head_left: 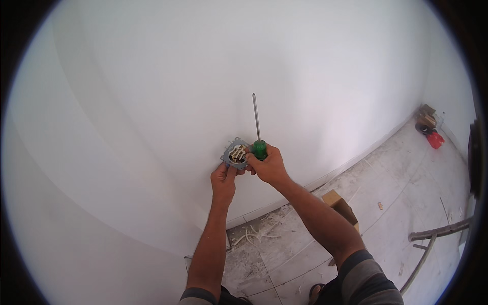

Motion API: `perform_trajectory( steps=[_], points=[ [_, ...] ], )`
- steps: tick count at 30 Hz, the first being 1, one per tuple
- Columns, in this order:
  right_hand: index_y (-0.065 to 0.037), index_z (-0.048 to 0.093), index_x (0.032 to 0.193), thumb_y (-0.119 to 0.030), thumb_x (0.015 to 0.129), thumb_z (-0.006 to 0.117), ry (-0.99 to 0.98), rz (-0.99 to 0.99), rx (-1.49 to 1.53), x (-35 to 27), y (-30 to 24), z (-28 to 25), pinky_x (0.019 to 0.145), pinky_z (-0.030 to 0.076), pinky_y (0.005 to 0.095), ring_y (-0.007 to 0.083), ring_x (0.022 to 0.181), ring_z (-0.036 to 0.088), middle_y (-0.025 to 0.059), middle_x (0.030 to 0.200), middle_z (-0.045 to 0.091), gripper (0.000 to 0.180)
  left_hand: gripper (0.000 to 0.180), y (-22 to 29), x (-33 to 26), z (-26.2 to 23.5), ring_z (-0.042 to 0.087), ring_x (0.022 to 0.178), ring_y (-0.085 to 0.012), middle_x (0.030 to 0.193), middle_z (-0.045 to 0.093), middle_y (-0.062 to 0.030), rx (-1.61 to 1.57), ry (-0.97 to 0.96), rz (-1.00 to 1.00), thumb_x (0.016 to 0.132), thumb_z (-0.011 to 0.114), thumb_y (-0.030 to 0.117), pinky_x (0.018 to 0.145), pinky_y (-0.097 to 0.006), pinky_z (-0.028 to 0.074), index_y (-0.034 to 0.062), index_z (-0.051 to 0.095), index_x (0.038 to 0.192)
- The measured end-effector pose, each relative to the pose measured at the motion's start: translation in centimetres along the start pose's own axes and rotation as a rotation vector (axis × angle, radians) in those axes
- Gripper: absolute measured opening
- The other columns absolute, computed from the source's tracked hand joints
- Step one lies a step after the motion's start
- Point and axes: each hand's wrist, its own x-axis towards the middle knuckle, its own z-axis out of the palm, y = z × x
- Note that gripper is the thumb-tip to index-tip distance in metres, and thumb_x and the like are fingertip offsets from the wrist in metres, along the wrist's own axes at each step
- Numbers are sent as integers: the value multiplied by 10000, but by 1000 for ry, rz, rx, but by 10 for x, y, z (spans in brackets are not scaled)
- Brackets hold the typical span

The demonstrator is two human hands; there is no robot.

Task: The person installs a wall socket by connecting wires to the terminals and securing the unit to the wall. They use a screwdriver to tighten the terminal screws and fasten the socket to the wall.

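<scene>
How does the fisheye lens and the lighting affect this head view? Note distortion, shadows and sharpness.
Head view: the wall's foot bows into a curve; dark corners ring the frame; light is soft and even, without glare; screwdriver and both hands look sharp.

A brown cardboard box point(339, 205) (open-topped) stands on the floor by the wall.

The socket insert point(237, 154) is a round grey metal frame with notched edges and a pale centre showing brass-coloured parts. It is held upright against the white wall. The screwdriver point(257, 133) has a green handle and a long thin steel shaft pointing straight up, just right of the insert.
</scene>
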Motion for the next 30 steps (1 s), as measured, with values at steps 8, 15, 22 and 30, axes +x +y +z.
perform_trajectory(
  steps=[8,15,22,30],
  points=[
    [-31,633,958,-90,830,665,-154,-456,-526,10,-45,-8,647,522,413,352,694,663,173,757,661,145,209,17,-1,4,676,875,-147,976,745,-91,36,-19,-34,952,577,21,825,-306,525,-35,704,1108],
    [-5,639,949,-114,846,679,-62,-325,-450,6,-27,-15,624,499,352,184,613,570,120,696,638,155,266,15,-11,-8,699,787,-190,908,751,-172,27,-84,-64,1038,524,134,762,-337,565,-82,678,1047],
    [-1,647,919,-120,848,661,-71,-368,-441,10,-24,-15,617,492,352,170,615,549,115,692,628,140,262,11,-9,-20,743,818,-206,870,746,-135,75,-70,-77,1045,565,150,728,-322,622,-74,697,1077],
    [-10,629,904,-120,843,659,-123,-362,-421,13,-33,-20,610,481,364,176,617,538,108,686,610,129,209,38,0,-9,733,796,-175,874,757,-137,290,-22,-109,992,604,83,754,-310,611,-71,744,1007]
  ],
)
